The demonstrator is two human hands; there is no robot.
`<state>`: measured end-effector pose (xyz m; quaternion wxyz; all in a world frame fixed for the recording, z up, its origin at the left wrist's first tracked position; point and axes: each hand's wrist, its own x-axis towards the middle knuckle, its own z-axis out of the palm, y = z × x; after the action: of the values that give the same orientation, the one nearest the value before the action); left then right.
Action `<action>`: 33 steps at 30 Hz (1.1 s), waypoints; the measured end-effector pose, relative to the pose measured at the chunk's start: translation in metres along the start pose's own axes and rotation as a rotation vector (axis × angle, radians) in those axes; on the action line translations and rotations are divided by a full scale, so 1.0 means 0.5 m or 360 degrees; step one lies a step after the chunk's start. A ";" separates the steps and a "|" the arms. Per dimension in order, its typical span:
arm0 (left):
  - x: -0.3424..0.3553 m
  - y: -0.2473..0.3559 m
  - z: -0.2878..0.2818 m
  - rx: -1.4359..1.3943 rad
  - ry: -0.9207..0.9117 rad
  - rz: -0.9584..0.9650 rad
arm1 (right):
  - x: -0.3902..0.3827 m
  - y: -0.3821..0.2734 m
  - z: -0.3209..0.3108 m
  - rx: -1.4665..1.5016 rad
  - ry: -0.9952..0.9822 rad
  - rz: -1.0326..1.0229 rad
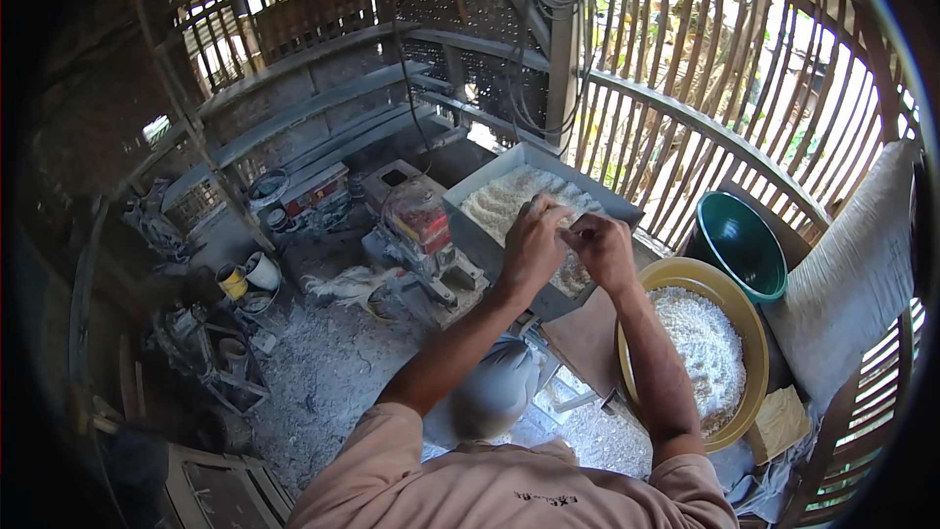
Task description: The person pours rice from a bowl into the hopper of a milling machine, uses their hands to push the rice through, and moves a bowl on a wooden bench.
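Both my hands are raised over a grey metal hopper (605, 198), close together near its middle. The hopper holds a heap of white, crumbly grated material (504, 198). My left hand (534, 240) has its fingers curled in, tips towards the right hand. My right hand (605, 253) is closed, its fingertips pinched near the left ones. Whatever lies between the fingers is too small to make out. To the right of my right forearm stands a tan round basin (760, 358), holding more of the white material (700, 353).
A dark green basin (744, 245) stands behind the tan one, beside a pale sack (847, 279). Left of the hopper is a red-and-grey machine (416, 216). A white chicken (357, 289) is on the dusty floor. A filled sack (490, 392) sits below my arms.
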<state>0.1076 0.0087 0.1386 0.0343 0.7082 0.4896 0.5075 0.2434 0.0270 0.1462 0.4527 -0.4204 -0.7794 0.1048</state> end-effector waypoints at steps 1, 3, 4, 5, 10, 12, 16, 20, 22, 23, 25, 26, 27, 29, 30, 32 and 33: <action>-0.003 0.006 0.001 -0.0009 -0.0007 0.0021 | 0.000 -0.003 -0.001 -0.0113 -0.0019 0.0076; -0.012 0.011 0.001 0.0040 0.0177 -0.0053 | -0.001 -0.006 0.012 -0.0196 0.0024 0.0078; -0.010 0.002 0.013 0.0057 0.0210 -0.0021 | 0.000 -0.008 0.014 -0.0267 0.0035 0.0100; -0.011 0.008 0.018 0.0048 0.0206 -0.0024 | -0.003 -0.008 0.013 -0.0345 0.0029 0.0124; -0.015 0.017 0.028 0.0058 0.0193 -0.0066 | -0.002 0.011 0.008 -0.0234 0.0026 -0.0189; -0.017 0.020 0.031 0.0080 0.0149 -0.0065 | -0.004 0.014 0.002 -0.0162 -0.0089 -0.0091; -0.015 0.028 0.028 0.0061 0.0074 -0.0138 | -0.007 0.010 0.002 -0.0089 -0.0067 -0.0070; -0.015 0.017 0.027 0.0070 0.0092 -0.0147 | -0.007 0.012 0.013 -0.0098 -0.0067 -0.0051; -0.017 0.004 0.029 0.0147 0.0114 -0.0114 | -0.005 0.002 0.011 -0.0089 -0.0103 -0.0021; -0.016 0.005 0.029 0.0165 0.0107 -0.0125 | -0.005 0.001 0.011 -0.0101 -0.0110 -0.0002; -0.010 0.027 0.028 0.0114 0.0029 -0.0201 | -0.007 0.000 0.001 -0.0166 -0.0114 0.0025; -0.010 0.032 0.027 0.0097 -0.0028 -0.0315 | -0.009 0.005 0.004 -0.0162 -0.0120 0.0034; -0.011 0.025 0.032 0.0083 -0.0011 -0.0284 | -0.010 0.010 0.005 -0.0170 -0.0093 0.0026; -0.012 0.025 0.030 0.0090 -0.0025 -0.0291 | -0.010 0.013 0.007 -0.0152 -0.0094 0.0005; -0.012 0.024 0.029 0.0062 -0.0017 -0.0288 | -0.011 0.011 0.008 -0.0147 -0.0099 0.0027; -0.012 0.029 0.027 0.0052 -0.0035 -0.0283 | -0.011 0.010 0.007 -0.0133 -0.0085 0.0040; -0.012 0.030 0.027 0.0050 -0.0042 -0.0287 | -0.012 0.011 0.007 -0.0111 -0.0081 0.0041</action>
<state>0.1275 0.0028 0.1361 0.0754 0.6684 0.5587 0.4852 0.2448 0.0268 0.1376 0.4163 -0.4432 -0.7883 0.0940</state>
